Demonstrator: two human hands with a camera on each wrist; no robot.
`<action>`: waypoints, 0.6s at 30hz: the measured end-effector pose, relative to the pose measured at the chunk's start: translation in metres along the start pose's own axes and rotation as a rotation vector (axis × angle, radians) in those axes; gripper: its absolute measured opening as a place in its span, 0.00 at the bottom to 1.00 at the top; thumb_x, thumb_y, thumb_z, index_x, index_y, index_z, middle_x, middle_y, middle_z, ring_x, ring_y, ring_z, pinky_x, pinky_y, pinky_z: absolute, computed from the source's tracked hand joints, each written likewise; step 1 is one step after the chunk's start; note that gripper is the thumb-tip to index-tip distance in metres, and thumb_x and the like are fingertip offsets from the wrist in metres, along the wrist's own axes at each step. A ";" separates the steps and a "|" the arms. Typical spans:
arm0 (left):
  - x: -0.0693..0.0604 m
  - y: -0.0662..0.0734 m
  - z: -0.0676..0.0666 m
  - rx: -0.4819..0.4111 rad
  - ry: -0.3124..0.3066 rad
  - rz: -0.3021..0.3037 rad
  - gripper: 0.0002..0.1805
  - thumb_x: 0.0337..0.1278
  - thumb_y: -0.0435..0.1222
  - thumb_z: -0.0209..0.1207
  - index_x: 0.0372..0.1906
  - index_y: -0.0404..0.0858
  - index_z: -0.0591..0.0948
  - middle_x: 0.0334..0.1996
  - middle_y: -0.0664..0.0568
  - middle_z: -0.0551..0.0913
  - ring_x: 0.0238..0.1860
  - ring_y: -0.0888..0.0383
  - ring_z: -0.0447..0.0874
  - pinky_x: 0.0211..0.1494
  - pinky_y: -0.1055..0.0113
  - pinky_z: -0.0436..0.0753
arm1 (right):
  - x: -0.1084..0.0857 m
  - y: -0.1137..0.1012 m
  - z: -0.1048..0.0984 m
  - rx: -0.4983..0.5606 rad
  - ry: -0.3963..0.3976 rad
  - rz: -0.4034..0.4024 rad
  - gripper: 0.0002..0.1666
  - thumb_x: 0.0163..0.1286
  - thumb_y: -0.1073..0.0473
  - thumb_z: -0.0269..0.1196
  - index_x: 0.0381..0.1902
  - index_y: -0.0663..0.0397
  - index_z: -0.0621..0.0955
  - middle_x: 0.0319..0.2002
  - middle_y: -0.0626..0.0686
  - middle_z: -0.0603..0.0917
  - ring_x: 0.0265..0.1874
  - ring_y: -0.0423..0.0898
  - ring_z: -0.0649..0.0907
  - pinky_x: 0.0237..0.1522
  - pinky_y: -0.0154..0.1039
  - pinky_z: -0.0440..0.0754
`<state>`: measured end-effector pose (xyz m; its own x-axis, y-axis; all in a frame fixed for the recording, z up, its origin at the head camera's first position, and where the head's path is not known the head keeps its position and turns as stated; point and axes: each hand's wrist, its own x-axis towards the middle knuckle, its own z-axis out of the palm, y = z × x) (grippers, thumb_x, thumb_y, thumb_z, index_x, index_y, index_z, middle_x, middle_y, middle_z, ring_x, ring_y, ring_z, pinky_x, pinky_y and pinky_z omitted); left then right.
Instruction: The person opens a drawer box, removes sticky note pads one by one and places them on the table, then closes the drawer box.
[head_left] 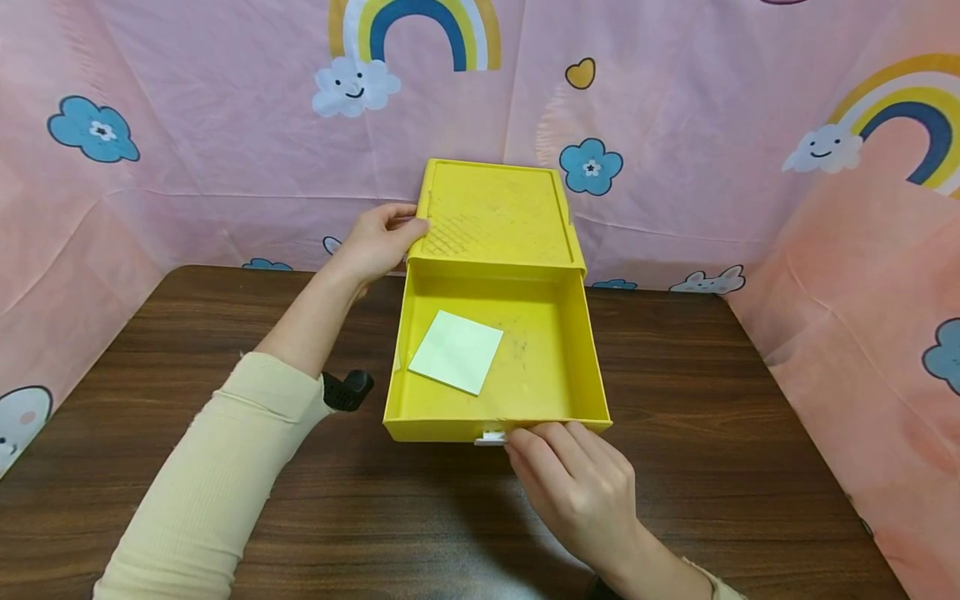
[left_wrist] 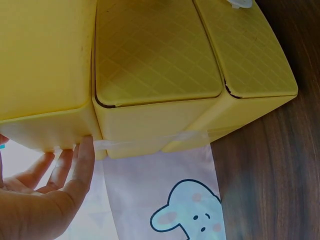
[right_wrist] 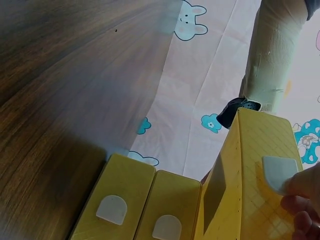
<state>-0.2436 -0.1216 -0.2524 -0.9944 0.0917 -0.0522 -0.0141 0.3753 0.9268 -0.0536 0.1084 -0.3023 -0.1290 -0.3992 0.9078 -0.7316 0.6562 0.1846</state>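
A yellow drawer cabinet (head_left: 498, 212) stands on the table with its top drawer (head_left: 540, 358) pulled well out. Inside that drawer, left of its middle, lies a pale green square pad (head_left: 457, 352). My right hand (head_left: 577, 483) pinches the white handle (right_wrist: 279, 172) on the drawer's front. My left hand (head_left: 378, 242) rests against the cabinet's upper left side, thumb on the top edge. The left wrist view shows the fingers (left_wrist: 82, 165) of that hand fairly straight along the side wall.
Two lower drawers (right_wrist: 117, 190) are closed, each with a white handle (right_wrist: 112, 209). A dark wooden table (head_left: 720, 417) bears the cabinet. Behind and beside it hangs a pink cloth (head_left: 675, 125) with rainbows, clouds and flowers. Clear tape (left_wrist: 150, 140) runs along the cabinet's side.
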 end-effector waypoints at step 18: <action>-0.001 0.000 -0.001 -0.010 -0.009 -0.003 0.30 0.63 0.46 0.50 0.67 0.39 0.63 0.59 0.44 0.70 0.51 0.53 0.74 0.49 0.65 0.79 | 0.000 -0.001 -0.003 -0.002 -0.015 -0.011 0.12 0.66 0.62 0.56 0.23 0.56 0.81 0.20 0.46 0.77 0.15 0.40 0.71 0.14 0.26 0.68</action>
<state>-0.2429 -0.1224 -0.2523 -0.9934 0.0989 -0.0578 -0.0176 0.3664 0.9303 -0.0510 0.1094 -0.3017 -0.1310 -0.4160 0.8999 -0.7318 0.6529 0.1953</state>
